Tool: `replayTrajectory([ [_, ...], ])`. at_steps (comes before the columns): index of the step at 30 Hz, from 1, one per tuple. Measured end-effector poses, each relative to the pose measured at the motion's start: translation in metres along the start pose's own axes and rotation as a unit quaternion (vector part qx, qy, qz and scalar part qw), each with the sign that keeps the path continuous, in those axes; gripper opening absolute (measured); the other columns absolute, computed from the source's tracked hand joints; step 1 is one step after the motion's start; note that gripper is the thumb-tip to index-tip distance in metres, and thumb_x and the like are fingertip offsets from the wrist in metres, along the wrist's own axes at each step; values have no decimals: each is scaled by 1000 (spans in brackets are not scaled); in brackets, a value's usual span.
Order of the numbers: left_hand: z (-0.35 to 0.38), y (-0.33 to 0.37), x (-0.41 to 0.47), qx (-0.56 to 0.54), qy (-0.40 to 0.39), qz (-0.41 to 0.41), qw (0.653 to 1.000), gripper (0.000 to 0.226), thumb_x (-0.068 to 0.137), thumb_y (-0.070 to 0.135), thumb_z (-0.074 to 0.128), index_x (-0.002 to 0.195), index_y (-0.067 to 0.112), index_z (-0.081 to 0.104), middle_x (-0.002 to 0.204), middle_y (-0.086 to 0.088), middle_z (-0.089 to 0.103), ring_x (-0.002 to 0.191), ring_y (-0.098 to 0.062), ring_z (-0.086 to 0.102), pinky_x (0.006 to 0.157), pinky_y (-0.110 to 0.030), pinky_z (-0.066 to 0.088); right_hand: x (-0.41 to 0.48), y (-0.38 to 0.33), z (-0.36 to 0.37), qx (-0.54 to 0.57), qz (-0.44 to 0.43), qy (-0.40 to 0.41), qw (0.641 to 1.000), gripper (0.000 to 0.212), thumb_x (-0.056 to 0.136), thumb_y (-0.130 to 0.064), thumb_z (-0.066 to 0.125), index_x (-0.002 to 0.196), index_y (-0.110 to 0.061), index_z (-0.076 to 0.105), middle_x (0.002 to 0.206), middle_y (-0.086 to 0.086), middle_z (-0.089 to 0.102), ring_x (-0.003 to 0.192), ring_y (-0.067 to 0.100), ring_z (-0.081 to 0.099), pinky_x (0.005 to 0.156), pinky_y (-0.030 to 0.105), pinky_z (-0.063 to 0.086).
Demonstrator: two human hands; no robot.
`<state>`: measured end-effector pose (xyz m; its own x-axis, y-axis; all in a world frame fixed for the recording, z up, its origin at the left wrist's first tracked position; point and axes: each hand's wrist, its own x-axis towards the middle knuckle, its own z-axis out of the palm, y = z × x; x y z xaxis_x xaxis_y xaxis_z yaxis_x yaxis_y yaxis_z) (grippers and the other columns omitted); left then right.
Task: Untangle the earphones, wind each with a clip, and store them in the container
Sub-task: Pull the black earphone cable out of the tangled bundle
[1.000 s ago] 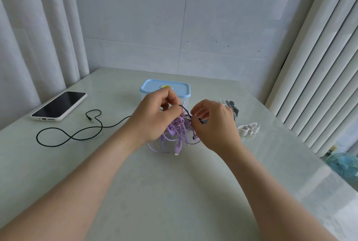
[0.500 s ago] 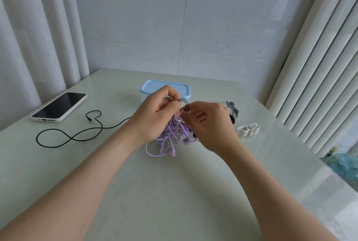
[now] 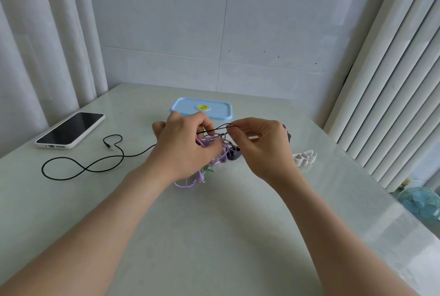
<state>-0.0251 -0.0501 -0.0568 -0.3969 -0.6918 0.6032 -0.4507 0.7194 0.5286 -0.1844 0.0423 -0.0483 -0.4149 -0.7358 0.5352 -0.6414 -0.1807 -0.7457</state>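
Observation:
A tangle of purple earphone cables (image 3: 215, 158) hangs just above the table's middle, gripped by my left hand (image 3: 183, 150). My right hand (image 3: 262, 145) pinches a black cable loop (image 3: 220, 128) and holds it up between both hands. The same black cable (image 3: 83, 167) trails left across the table in loops, its plug (image 3: 108, 146) lying free. Behind the hands stands the container with a blue lid (image 3: 202, 108), closed. A white clip (image 3: 304, 157) lies to the right, and a dark clip (image 3: 287, 135) peeks out behind my right hand.
A phone (image 3: 71, 130) in a white case lies face up at the table's left edge. Curtains hang left and right of the tiled wall. A small blue fan (image 3: 420, 203) stands on the floor beyond the table's right edge.
My right hand has moved right and drawn the black loop out of the tangle. The purple bundle sits lower under my left hand.

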Motion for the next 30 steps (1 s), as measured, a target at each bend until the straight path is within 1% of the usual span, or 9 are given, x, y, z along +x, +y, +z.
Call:
replayTrajectory([
  [3, 2, 2, -1, 61, 22, 10, 998, 36, 68, 64, 67, 88, 34, 60, 65, 15, 57, 97, -15, 48, 81, -40, 28, -1, 0, 4, 31, 15, -16, 999, 9, 98, -11, 70, 95, -15, 78, 85, -7, 79, 84, 9, 76, 83, 44, 61],
  [6, 1, 2, -2, 115, 25, 11, 993, 46, 61, 72, 65, 85, 34, 58, 63, 16, 54, 95, -17, 46, 79, -42, 28, -2, -2, 7, 82, 36, -29, 996, 9, 100, -8, 68, 98, -11, 76, 88, -2, 81, 88, 13, 78, 89, 45, 62],
  [10, 1, -1, -1, 139, 37, 0, 990, 49, 65, 79, 58, 82, 34, 61, 63, 15, 58, 95, -18, 43, 75, -40, 23, -4, -5, 5, 134, 56, -43, 988, 8, 100, -9, 69, 97, -8, 76, 89, 3, 81, 88, 20, 78, 83, 39, 61],
  [14, 1, -2, -1, 130, 27, 5, 991, 39, 72, 70, 70, 86, 34, 61, 73, 17, 57, 97, -19, 43, 72, -38, 20, -3, -9, 3, 175, 90, -40, 980, 14, 100, -11, 66, 90, -6, 74, 87, 7, 80, 81, 17, 72, 76, 36, 54],
  [17, 2, -3, -3, 139, -5, 1, 990, 34, 70, 60, 72, 86, 35, 55, 83, 17, 56, 98, -20, 44, 70, -37, 18, 0, -10, -1, 201, 107, -30, 973, 19, 100, -13, 62, 86, -4, 71, 85, 6, 78, 83, 17, 70, 80, 35, 52],
  [20, 4, 1, -4, 143, -38, 0, 989, 40, 62, 57, 71, 88, 34, 50, 86, 17, 54, 97, -20, 41, 68, -36, 16, 1, -12, 0, 246, 131, -42, 960, 22, 105, -15, 56, 88, -7, 65, 77, 6, 70, 82, 22, 67, 77, 35, 50],
  [24, 7, 5, -6, 138, -83, 38, 986, 46, 66, 59, 69, 104, 39, 53, 97, 16, 46, 104, -19, 38, 73, -37, 23, -1, -16, 4, 311, 151, -43, 937, 19, 111, -16, 46, 97, -10, 55, 67, 3, 52, 68, 21, 59, 74, 36, 52],
  [27, 3, 9, -7, 80, -143, 52, 985, 51, 60, 74, 53, 102, 44, 62, 109, 17, 39, 108, -13, 33, 83, -36, 27, 0, -11, 2, 256, 126, -9, 958, 15, 113, -21, 45, 104, -12, 53, 61, -3, 42, 59, 17, 47, 66, 33, 51],
  [30, -3, 15, -8, 6, -205, 27, 978, 45, 68, 68, 45, 96, 41, 67, 114, 19, 47, 112, -12, 38, 91, -34, 30, 1, -9, 0, 201, 95, -1, 975, 16, 114, -22, 44, 105, -12, 53, 58, -5, 42, 55, 14, 44, 62, 36, 47],
])
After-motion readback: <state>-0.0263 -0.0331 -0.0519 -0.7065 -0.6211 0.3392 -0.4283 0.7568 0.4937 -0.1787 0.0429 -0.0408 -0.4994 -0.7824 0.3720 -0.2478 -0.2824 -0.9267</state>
